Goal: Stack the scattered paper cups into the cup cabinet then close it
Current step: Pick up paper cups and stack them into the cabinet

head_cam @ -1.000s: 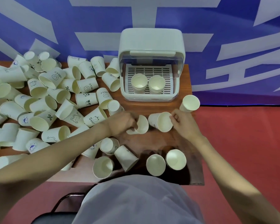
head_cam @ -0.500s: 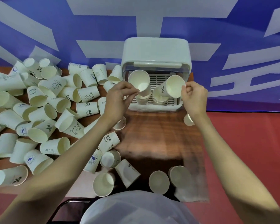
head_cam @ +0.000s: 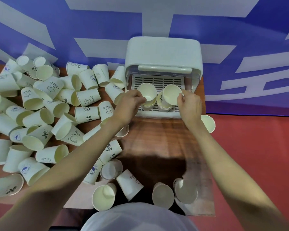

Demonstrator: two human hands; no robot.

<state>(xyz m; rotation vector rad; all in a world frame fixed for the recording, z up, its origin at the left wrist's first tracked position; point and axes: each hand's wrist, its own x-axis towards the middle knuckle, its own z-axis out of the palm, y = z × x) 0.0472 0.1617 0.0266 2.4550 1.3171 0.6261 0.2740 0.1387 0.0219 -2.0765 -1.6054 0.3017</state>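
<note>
- Left hand pinching the near rim of a plain paper cup, thumb and fingers curled on its left edge.
- Cup held mouth-up, seated in the top of the left stack on the slatted tray inside the cup cabinet.
- Right hand gripping a second paper cup by its right rim, fingertips curled over the edge.
- Second cup tilted toward the camera, printed mark showing on its left side, its base entering the right stack; whether fully seated cannot be told.
- Both stacks side by side between the two hands, near the cabinet's front edge.
- Cabinet lid raised, its pale handle bar just above and behind both held cups.
- Left of the left hand, a wide scatter of paper cups lying on their sides across the wooden table, many printed with HELLO, pandas or smileys.
- Right of the right wrist, a single cup at the table's edge.
- Toward the body from both grips, several more cups near the table's front edge: one open-mouthed cup, one on its side, and two upright ones.
- Beyond the table to the right, red floor; behind the cabinet, a blue and white wall.
</note>
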